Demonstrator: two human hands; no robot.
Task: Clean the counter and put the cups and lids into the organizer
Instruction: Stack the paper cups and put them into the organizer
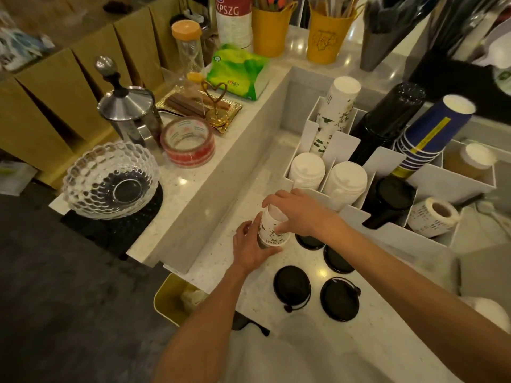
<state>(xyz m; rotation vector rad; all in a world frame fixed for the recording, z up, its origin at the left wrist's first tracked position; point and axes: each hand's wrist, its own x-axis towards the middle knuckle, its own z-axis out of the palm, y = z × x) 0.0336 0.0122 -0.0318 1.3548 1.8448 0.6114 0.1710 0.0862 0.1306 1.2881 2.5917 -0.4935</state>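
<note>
A white paper cup (272, 229) with leaf print stands upside down on the white counter (249, 297). My left hand (250, 248) grips its lower side and my right hand (297, 212) holds its top. Several black lids (291, 286) lie flat on the counter nearby, one partly under my right wrist. The white organizer (348, 145) behind holds a stack of printed cups (336, 111), black cups (387, 120), blue cups (431, 131), white lids (344, 182) and black lids (391, 196).
A label roll (432, 217) lies in the organizer's front right slot. The raised ledge at left carries a glass bowl (110, 181), a tape roll (188, 140), a metal press pot (130, 111) and a green tissue pack (239, 70). A yellow bin (171, 299) sits below the counter edge.
</note>
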